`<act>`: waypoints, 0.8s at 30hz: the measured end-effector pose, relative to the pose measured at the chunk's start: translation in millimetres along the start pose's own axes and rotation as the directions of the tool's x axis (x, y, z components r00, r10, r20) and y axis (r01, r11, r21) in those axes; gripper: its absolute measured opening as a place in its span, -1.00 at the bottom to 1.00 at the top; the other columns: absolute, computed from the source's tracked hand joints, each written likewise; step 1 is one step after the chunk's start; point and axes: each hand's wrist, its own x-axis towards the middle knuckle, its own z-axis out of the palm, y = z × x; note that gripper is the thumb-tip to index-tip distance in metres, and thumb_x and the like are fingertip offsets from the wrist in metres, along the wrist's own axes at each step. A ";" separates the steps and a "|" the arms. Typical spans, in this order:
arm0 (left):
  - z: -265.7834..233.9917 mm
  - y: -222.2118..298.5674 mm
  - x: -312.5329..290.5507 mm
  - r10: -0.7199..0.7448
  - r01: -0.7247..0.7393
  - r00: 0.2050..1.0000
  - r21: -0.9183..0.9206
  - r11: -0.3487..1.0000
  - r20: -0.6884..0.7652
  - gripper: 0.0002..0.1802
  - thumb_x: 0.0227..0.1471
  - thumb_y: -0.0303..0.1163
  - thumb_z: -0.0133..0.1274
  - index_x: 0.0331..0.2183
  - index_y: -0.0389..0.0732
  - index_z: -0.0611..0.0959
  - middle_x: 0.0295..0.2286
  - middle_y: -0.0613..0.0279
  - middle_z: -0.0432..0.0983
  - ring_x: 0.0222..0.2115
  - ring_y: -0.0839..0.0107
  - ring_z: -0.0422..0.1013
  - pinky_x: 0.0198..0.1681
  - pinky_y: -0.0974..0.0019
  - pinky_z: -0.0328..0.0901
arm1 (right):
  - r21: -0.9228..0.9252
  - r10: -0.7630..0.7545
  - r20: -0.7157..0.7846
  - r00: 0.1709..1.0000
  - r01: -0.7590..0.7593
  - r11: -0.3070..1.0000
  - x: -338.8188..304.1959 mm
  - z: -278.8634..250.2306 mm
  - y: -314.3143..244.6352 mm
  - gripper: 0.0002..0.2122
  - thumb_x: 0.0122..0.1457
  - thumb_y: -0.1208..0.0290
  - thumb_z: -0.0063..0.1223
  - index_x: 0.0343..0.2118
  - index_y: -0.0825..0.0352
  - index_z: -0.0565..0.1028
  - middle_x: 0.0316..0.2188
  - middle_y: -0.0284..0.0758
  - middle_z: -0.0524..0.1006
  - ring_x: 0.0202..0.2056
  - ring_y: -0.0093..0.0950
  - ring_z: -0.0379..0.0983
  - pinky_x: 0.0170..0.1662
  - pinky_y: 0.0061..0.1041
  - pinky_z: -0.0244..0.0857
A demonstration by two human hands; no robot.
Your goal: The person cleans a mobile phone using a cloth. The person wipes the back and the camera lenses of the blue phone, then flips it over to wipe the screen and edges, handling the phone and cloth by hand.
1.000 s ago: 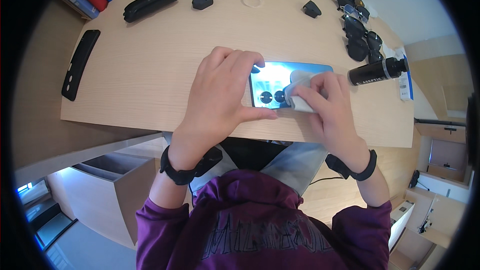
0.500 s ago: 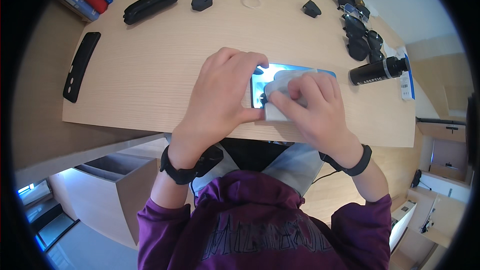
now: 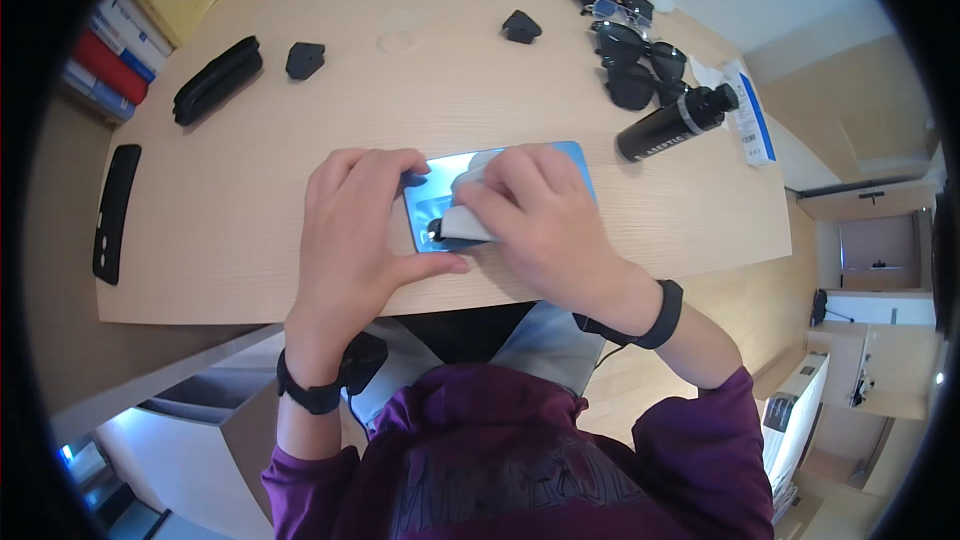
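Note:
A shiny blue smartphone (image 3: 430, 208) lies flat on the table near its front edge, its back facing up and a dark round camera lens at the near left corner. My left hand (image 3: 350, 220) grips the phone's left end, fingers curled at the far edge and thumb by the near edge. In my right hand (image 3: 550, 208) is a bunched grey cloth (image 3: 466, 224), pressed on the middle of the phone. The right hand hides part of the cloth and the phone.
A black phone case (image 3: 117, 215) lies at the left. Farther back are a black glasses case (image 3: 218, 80), two small black pieces (image 3: 306, 61) and a clear ring-like item (image 3: 397, 32). On the right are a black bottle (image 3: 672, 127), several sunglasses (image 3: 628, 85) and a white-blue box (image 3: 752, 115).
The whole view has shifted, so the table items appear farther left. My right hand has slid the cloth over the phone, and more of the phone's right end now shows.

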 end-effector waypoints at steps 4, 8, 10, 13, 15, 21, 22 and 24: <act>1.7 2.9 2.8 0.013 -0.014 1.000 0.081 0.997 0.008 -0.11 -0.51 -0.05 0.55 -0.08 -0.19 0.56 -0.15 0.24 0.52 -0.05 0.15 0.34 0.05 0.13 0.28 | -0.030 -0.055 -0.030 0.998 0.054 0.998 1.2 2.7 -3.7 -0.76 -0.06 0.39 0.15 -0.29 0.32 0.50 -0.31 -0.28 0.39 -0.16 -0.29 0.40 -0.08 -0.34 0.32; 4.1 1.9 3.4 -0.004 0.004 1.000 0.067 0.998 0.004 -0.11 -0.53 -0.07 0.55 -0.09 -0.17 0.56 -0.15 0.26 0.53 -0.05 0.16 0.34 0.06 0.12 0.24 | -0.017 -0.036 -0.036 0.999 0.036 0.999 -1.4 0.5 -0.2 -0.77 -0.07 0.41 0.15 -0.30 0.30 0.51 -0.33 -0.30 0.39 -0.17 -0.31 0.40 -0.08 -0.35 0.31; 3.1 2.7 3.1 -0.018 0.018 1.000 0.066 0.998 0.006 -0.11 -0.54 -0.06 0.56 -0.09 -0.17 0.56 -0.15 0.26 0.53 -0.06 0.15 0.34 0.07 0.12 0.24 | -0.028 -0.017 -0.046 0.999 0.015 0.999 -3.0 -1.6 2.8 -0.79 -0.07 0.41 0.16 -0.31 0.29 0.52 -0.33 -0.31 0.39 -0.17 -0.32 0.40 -0.09 -0.35 0.30; 1.8 4.6 2.7 -0.032 0.032 0.999 0.070 0.997 0.010 -0.10 -0.54 -0.06 0.56 -0.09 -0.16 0.55 -0.14 0.27 0.53 -0.05 0.15 0.34 0.08 0.12 0.23 | -0.021 0.040 -0.039 0.998 -0.040 0.999 -8.8 -5.7 6.0 -0.81 -0.06 0.42 0.15 -0.34 0.27 0.53 -0.34 -0.33 0.39 -0.18 -0.33 0.40 -0.12 -0.35 0.29; 1.7 4.7 3.1 -0.035 0.034 0.999 0.079 0.996 0.013 -0.10 -0.54 -0.06 0.55 -0.09 -0.15 0.55 -0.14 0.27 0.53 -0.05 0.15 0.33 0.08 0.13 0.23 | 0.001 0.075 -0.025 0.997 -0.075 0.997 -9.7 -7.0 5.5 -0.83 -0.06 0.43 0.15 -0.35 0.27 0.53 -0.34 -0.33 0.39 -0.18 -0.33 0.40 -0.14 -0.36 0.28; 2.6 1.6 1.6 0.005 -0.006 1.000 0.111 0.994 0.008 -0.18 -0.46 -0.18 0.53 -0.07 -0.13 0.56 -0.09 0.29 0.54 -0.01 0.16 0.32 0.14 0.12 0.18 | 0.129 0.045 -0.076 0.996 -0.034 0.991 0.4 4.4 -8.4 -0.84 -0.03 0.43 0.14 -0.34 0.26 0.55 -0.33 -0.35 0.39 -0.15 -0.36 0.40 -0.13 -0.37 0.28; 7.1 -2.5 0.5 0.023 -0.020 1.000 0.102 0.995 -0.022 -0.24 -0.41 -0.23 0.50 -0.08 -0.13 0.56 -0.14 0.28 0.54 -0.01 0.14 0.32 0.14 0.10 0.16 | 0.123 -0.023 -0.063 0.998 0.031 0.992 -1.6 10.5 -10.9 -0.74 -0.10 0.42 0.22 -0.27 0.22 0.57 -0.33 -0.37 0.40 -0.18 -0.33 0.41 -0.13 -0.35 0.31; 6.5 -3.3 0.1 0.035 -0.029 0.998 0.106 0.994 -0.053 -0.30 -0.37 -0.28 0.47 -0.09 -0.14 0.57 -0.19 0.27 0.53 -0.02 0.13 0.33 0.15 0.09 0.13 | 0.111 -0.104 -0.030 0.994 0.107 0.988 -3.5 13.0 -14.4 -0.62 -0.18 0.41 0.30 -0.18 0.14 0.60 -0.31 -0.40 0.41 -0.18 -0.31 0.42 -0.08 -0.33 0.35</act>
